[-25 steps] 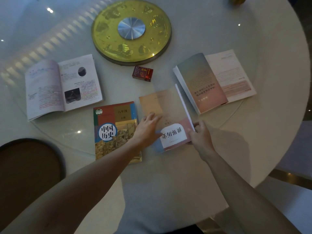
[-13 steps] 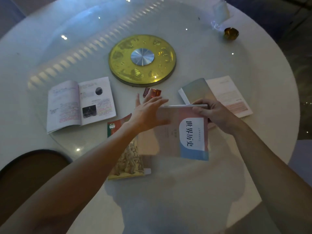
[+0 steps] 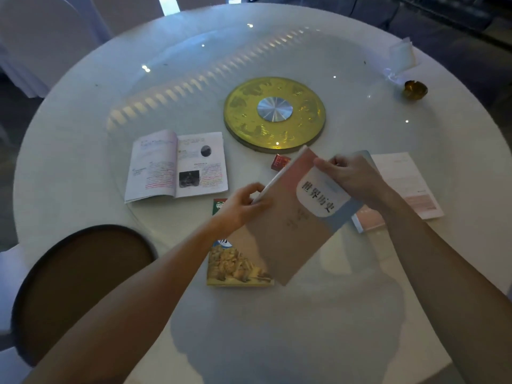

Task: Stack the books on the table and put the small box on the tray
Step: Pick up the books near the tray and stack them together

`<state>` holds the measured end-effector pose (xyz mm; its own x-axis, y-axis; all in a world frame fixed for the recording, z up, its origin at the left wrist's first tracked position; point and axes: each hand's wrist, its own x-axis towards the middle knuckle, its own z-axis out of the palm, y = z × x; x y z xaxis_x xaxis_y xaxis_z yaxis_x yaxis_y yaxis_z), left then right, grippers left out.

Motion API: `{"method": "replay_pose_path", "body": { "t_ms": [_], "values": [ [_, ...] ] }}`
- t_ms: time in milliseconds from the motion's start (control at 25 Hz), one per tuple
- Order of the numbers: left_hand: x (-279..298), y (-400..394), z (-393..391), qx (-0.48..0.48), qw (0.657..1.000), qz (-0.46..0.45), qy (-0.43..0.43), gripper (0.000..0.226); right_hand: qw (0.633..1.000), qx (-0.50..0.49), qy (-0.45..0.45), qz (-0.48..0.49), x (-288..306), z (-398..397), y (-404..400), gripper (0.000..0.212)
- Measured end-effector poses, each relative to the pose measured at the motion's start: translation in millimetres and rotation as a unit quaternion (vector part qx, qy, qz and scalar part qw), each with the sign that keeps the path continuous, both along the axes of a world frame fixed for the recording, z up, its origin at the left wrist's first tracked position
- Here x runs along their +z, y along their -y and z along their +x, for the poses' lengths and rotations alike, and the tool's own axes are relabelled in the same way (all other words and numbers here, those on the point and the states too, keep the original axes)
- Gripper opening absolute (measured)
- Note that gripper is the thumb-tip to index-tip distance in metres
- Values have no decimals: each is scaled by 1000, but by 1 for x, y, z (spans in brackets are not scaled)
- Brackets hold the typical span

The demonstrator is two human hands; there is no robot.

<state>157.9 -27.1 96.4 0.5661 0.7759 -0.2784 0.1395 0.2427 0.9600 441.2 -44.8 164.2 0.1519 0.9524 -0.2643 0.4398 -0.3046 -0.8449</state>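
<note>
A closed pink, tan and blue history book (image 3: 293, 217) is lifted off the table and tilted, held by both hands. My left hand (image 3: 241, 207) grips its left edge and my right hand (image 3: 350, 178) grips its top right. Under it lies a colourful closed textbook (image 3: 235, 268), partly hidden. An open book (image 3: 177, 164) lies to the left, and another open book (image 3: 410, 184) lies to the right, partly covered by my right arm. The small red box (image 3: 280, 162) sits just behind the held book. A round dark tray (image 3: 80, 275) is at the near left.
A gold disc (image 3: 274, 113) with a silver centre marks the middle of the round white table (image 3: 83, 106). A small gold bowl (image 3: 415, 90) and a clear card holder (image 3: 401, 55) stand at the far right. White chairs stand beyond the far left edge.
The pink and blue book was closed, lifted from the table and turned; it now hangs tilted over the colourful textbook. Both hands rose with it. The camera view pulled back.
</note>
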Motion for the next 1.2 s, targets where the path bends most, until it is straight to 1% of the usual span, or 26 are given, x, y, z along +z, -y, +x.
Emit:
{"method": "replay_pose_path", "body": {
  "t_ms": [40,80,120,160,200,240,280,360,480,560,640,680,760,840,960,1080,1200],
  "values": [
    [-2,4,-6,30,999,-28,28,23,1000,-22,7,1,-5,3,3,52],
    [-5,7,-13,61,996,-51,49,23,999,-49,-10,0,-12,4,10,56],
    [-7,10,-20,91,992,-68,55,26,995,-79,-63,-8,-21,4,17,59],
    [-9,11,-25,119,988,-82,52,30,984,-105,-140,-32,-33,0,24,57],
    [-11,13,-30,141,984,-95,48,33,966,-114,-220,-71,-47,-7,32,51],
    [-13,14,-33,155,980,-111,50,35,947,-102,-281,-114,-58,-18,41,44],
    [-17,17,-37,163,976,-130,58,36,937,-72,-308,-146,-69,-31,48,40],
    [-23,22,-43,167,970,-164,72,34,933,-28,-308,-182,-87,-60,58,40],
    [-33,24,-53,149,967,-192,79,38,934,-76,-292,-193,-111,-98,67,49],
    [-38,23,-61,151,963,-208,80,42,920,-92,-320,-207,-124,-109,70,45],
    [-45,21,-70,176,959,-216,56,44,904,-121,-355,-207,-134,-110,70,34],
    [-50,20,-75,190,956,-220,38,43,904,-137,-352,-200,-138,-110,69,28],
    [-61,22,-79,213,948,-235,9,35,918,-156,-308,-192,-143,-112,68,21],
    [-77,24,-79,241,941,-233,-39,28,938,-161,-238,-193,-151,-118,66,24],
    [-100,26,-79,277,931,-192,-139,24,956,-158,-147,-198,-162,-131,65,28],
    [-120,29,-83,236,930,-128,-252,12,965,-134,-85,-211,-171,-136,65,26],
    [-127,32,-85,206,927,-88,-301,11,971,-93,-1,-222,-181,-140,66,32]
  ]
}}
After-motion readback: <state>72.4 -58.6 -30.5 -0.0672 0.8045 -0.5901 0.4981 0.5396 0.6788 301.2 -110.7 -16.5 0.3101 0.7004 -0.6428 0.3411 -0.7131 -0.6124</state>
